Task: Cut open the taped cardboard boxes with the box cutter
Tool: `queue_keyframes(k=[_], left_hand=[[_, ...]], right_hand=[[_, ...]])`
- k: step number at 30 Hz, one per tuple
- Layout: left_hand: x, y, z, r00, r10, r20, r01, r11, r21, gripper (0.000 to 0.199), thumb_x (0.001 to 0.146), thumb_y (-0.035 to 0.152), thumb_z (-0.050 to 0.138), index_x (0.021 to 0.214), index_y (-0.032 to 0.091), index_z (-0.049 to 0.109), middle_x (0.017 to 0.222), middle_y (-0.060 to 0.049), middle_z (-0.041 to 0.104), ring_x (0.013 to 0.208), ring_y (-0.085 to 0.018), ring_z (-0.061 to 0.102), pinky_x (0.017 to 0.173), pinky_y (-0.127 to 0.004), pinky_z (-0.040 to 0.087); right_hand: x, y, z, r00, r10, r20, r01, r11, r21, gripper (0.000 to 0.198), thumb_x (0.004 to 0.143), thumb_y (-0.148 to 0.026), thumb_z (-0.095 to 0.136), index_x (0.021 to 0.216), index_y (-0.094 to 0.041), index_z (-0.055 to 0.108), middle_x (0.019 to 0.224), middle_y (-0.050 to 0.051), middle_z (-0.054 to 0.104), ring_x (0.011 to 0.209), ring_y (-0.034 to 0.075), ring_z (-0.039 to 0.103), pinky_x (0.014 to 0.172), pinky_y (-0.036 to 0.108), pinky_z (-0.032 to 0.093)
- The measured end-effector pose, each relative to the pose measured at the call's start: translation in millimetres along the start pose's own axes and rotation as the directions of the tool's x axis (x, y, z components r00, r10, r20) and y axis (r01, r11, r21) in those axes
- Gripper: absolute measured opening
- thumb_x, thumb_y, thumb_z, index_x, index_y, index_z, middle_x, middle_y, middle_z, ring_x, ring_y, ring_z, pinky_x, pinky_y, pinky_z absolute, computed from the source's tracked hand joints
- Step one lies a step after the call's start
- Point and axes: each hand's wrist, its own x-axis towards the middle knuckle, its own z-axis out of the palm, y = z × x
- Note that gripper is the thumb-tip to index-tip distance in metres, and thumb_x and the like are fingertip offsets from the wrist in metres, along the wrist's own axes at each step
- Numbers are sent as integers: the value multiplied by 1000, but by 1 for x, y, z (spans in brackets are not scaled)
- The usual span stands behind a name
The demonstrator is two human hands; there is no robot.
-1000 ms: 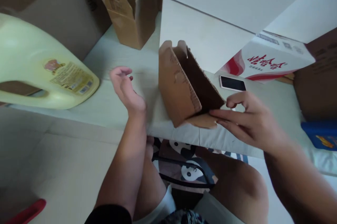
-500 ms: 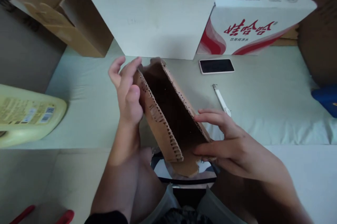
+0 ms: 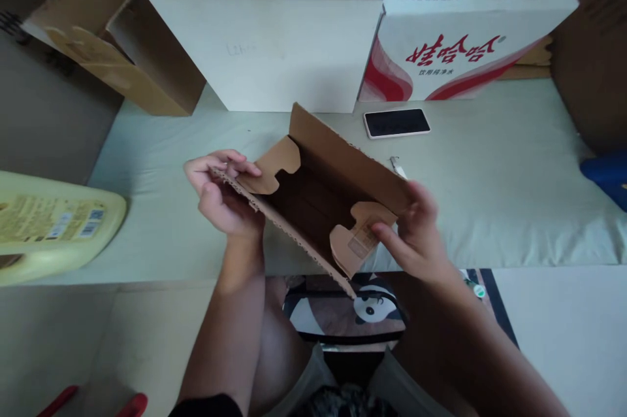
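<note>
Between my hands is a brown cardboard box (image 3: 350,154), tilted, its top open and its inside dark. Two notched end flaps fold in over the opening, one at each end. My left hand (image 3: 220,191) grips the left end, fingers on the flap and thumb outside the torn-edged near wall. At the right end my right hand (image 3: 416,234) holds the corner, with the thumb pressing the other flap. Just past the box lies a white utility knife (image 3: 398,167), partly hidden by the box and my right hand. A phone (image 3: 396,123) rests behind it.
White cartons (image 3: 289,51) and a red-and-white water carton (image 3: 450,44) line the back. Another opened cardboard box (image 3: 161,70) stands back left. A yellow jug (image 3: 59,227) lies at the left, a blue object (image 3: 605,182) at the right. Red handles (image 3: 132,406) show at lower left.
The cardboard box has turned and tipped, so both notched flaps now show folded inward. My left hand moved left and down; my right hand shifted its hold to the right corner and flap.
</note>
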Motion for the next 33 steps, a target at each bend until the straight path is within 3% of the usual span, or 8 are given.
queue_keyframes(k=[3, 8, 16, 23, 26, 29, 31, 33], left_hand=[[-6, -8, -5, 996, 77, 45, -81, 992, 100, 30, 89, 54, 64, 100, 28, 53, 91, 0, 62, 65, -15, 56, 67, -33, 49], [-6, -13, -13, 954, 207, 215, -274, 894, 355, 42, 91, 51, 73, 123, 26, 64, 123, -6, 65, 101, -19, 66, 95, -38, 54], [-2, 7, -18, 858, 143, 494, -390, 808, 442, 27, 99, 30, 60, 101, 26, 86, 107, -6, 82, 106, -23, 74, 100, -44, 58], [3, 1, -25, 954, 25, 298, -167, 870, 464, 27, 89, 21, 62, 93, 24, 88, 106, -5, 83, 102, -21, 76, 97, -41, 60], [10, 1, -23, 997, -34, 75, 2, 917, 399, 29, 82, 15, 60, 85, 22, 88, 100, -5, 83, 101, -19, 75, 100, -38, 58], [17, 5, -17, 992, -78, -100, 107, 939, 326, 26, 74, 15, 60, 75, 21, 85, 89, -4, 82, 98, -19, 75, 101, -35, 56], [19, 7, -13, 973, -145, -180, 192, 941, 277, 22, 72, 17, 61, 71, 20, 82, 87, -4, 81, 100, -18, 74, 102, -32, 55], [19, 4, -12, 914, -334, -229, 377, 910, 176, 20, 75, 21, 60, 73, 19, 79, 85, -2, 79, 94, -16, 73, 93, -28, 56]], right_hand=[[-3, -2, 13, 997, -46, -55, 55, 981, 188, 98, 102, -12, 56, 168, -60, 1, 162, 0, 56, 142, 23, 64, 109, 50, 64], [4, -5, 13, 996, -84, 43, 73, 975, 209, 37, 105, -38, 54, 138, -33, 70, 135, 8, 76, 139, 32, 67, 119, 60, 55], [2, -3, 15, 999, -44, 11, 40, 973, 226, 25, 105, -38, 57, 117, -31, 78, 122, 6, 79, 129, 30, 72, 118, 57, 55], [-8, 13, 23, 952, 287, -104, -233, 903, 360, 44, 102, -60, 56, 137, -34, 61, 148, 9, 65, 143, 32, 61, 118, 58, 52], [-6, 20, 28, 832, 551, -70, -456, 749, 481, 49, 98, -64, 61, 135, -32, 60, 147, 10, 66, 140, 31, 63, 122, 59, 48], [-6, 21, 33, 696, 701, 152, -641, 512, 572, 54, 92, -69, 66, 128, -28, 64, 135, 10, 73, 129, 31, 70, 116, 59, 54], [-5, 17, 33, 711, 663, 232, -632, 458, 625, 58, 90, -72, 65, 129, -28, 65, 125, 9, 78, 120, 32, 74, 109, 58, 59], [-5, 11, 31, 805, 572, 157, -507, 527, 683, 62, 93, -73, 61, 138, -31, 62, 126, 9, 78, 124, 33, 73, 110, 59, 58]])
